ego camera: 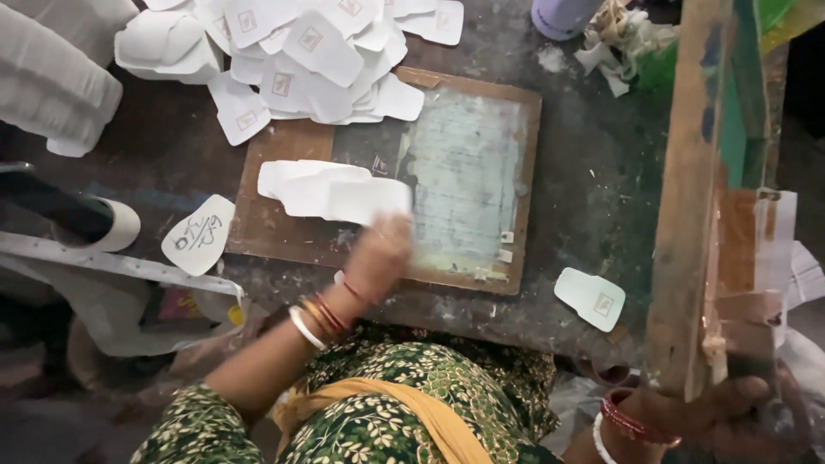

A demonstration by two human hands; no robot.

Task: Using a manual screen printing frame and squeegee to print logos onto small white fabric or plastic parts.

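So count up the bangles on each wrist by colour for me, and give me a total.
The left hand is blurred and the right hand is dim, so this is my best reading.
White bangles: 2, one on the left wrist, one on the right wrist
Red bangle groups: 2, one on the left wrist, one on the right wrist
Total: 4

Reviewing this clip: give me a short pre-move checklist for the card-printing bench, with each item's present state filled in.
1. Screen frame lifted off the board: ok, right hand holds it up on edge.
2. Left hand on the blank cards: ok, though blurred.
3. Single card picked: cannot tell, several overlap.
4. Glass plate on the wooden board free of cards: ok.
5. Printed pile off the plate: ok, though it overlaps the board's top edge.
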